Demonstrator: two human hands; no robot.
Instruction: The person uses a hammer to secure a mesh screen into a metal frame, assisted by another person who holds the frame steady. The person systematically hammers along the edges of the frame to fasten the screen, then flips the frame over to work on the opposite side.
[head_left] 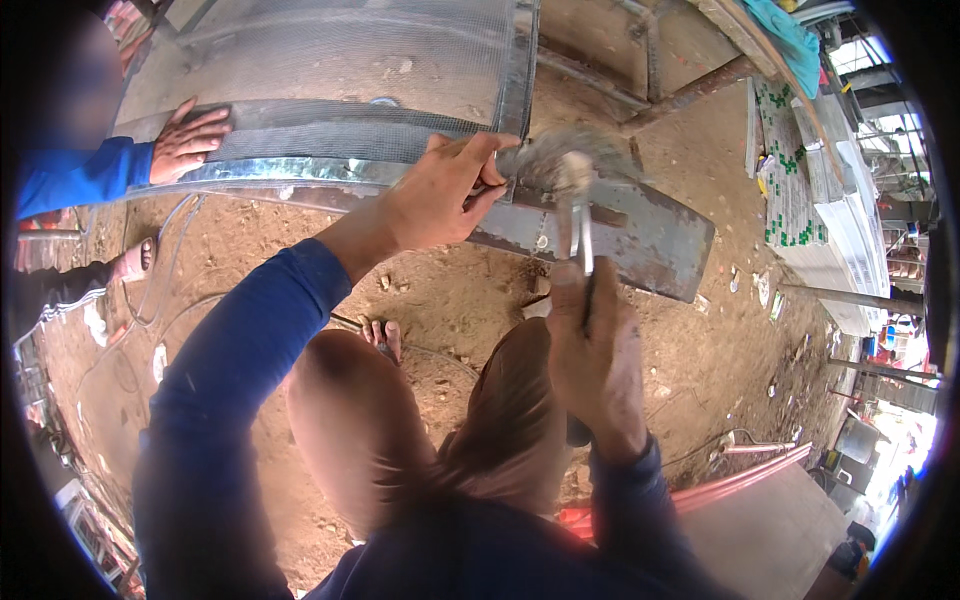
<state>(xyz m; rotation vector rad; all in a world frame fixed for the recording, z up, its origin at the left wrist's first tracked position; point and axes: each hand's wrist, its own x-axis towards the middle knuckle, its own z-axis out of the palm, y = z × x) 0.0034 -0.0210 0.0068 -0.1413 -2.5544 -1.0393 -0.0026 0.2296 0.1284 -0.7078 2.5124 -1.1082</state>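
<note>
My left hand (442, 190) pinches the edge of a metal frame (300, 172) covered with fine wire mesh (330, 60), fingers pressed at the frame's corner. My right hand (598, 350) is closed around the handle of a hammer (578, 205), whose head is blurred just right of my left fingers, over a flat grey metal plate (640, 235). Another person's hand (186, 140), in a blue sleeve, lies flat on the frame's left end.
Bare dirt ground (700, 340) lies below, with my knees and a sandalled foot (383, 338) in view. Stacked white panels (810, 200) stand at the right. A rusty pipe (690, 95) crosses behind the plate. Red sheet and pipes (745, 475) lie at lower right.
</note>
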